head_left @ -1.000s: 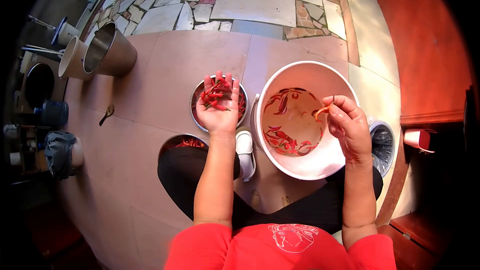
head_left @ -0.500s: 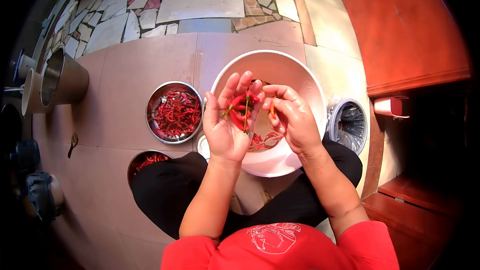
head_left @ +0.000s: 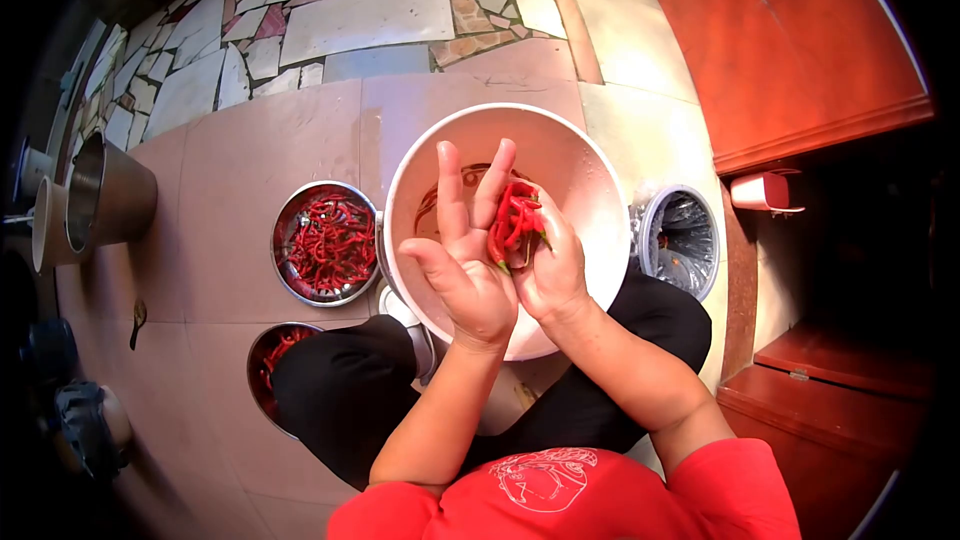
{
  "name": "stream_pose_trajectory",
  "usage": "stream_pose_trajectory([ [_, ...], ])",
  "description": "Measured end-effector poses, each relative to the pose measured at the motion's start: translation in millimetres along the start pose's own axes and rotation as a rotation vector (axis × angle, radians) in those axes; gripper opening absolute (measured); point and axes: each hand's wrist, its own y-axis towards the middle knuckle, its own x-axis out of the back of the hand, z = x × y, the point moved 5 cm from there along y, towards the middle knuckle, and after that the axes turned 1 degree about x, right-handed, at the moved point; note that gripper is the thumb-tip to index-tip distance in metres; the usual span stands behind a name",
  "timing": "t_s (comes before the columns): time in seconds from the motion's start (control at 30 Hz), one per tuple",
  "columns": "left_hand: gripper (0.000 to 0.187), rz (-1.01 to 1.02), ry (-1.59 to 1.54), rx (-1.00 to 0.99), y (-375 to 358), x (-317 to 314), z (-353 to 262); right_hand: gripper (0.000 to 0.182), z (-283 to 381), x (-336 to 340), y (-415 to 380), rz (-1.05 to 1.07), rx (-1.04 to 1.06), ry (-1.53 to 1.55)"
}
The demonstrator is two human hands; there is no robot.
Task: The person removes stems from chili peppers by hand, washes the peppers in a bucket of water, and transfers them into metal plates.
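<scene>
A bunch of red chili peppers (head_left: 518, 222) with green stems lies between my hands, above the large white basin (head_left: 592, 202). My right hand (head_left: 556, 272) cups the bunch from the right side. Palm up, my left hand (head_left: 474, 285) has its thumb and two long fingers spread apart, and its inner edge meets the peppers and my right hand. Whether its other fingers touch the bunch is partly hidden. Dark reddish shapes show in the basin behind my left fingers; most of its floor is covered by my hands.
A steel bowl of red chilies (head_left: 330, 243) stands left of the basin. A second bowl of chilies (head_left: 270, 365) is partly behind my knee. A lined trash bin (head_left: 682, 245) is at the right, beside a red wooden cabinet (head_left: 780, 50). Buckets (head_left: 118, 192) stand far left.
The chilies that lay in my left palm are now gathered against my right hand. My right hand has turned from a pinch to cupping them, and my left fingers have spread.
</scene>
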Motion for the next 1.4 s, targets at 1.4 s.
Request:
stream_pose_trajectory([
  [1.4, 0.075, -0.187, -0.544, 0.161, 17, 22, 13, 0.016, 43, -52, -33, 0.341, 0.706, -1.681],
])
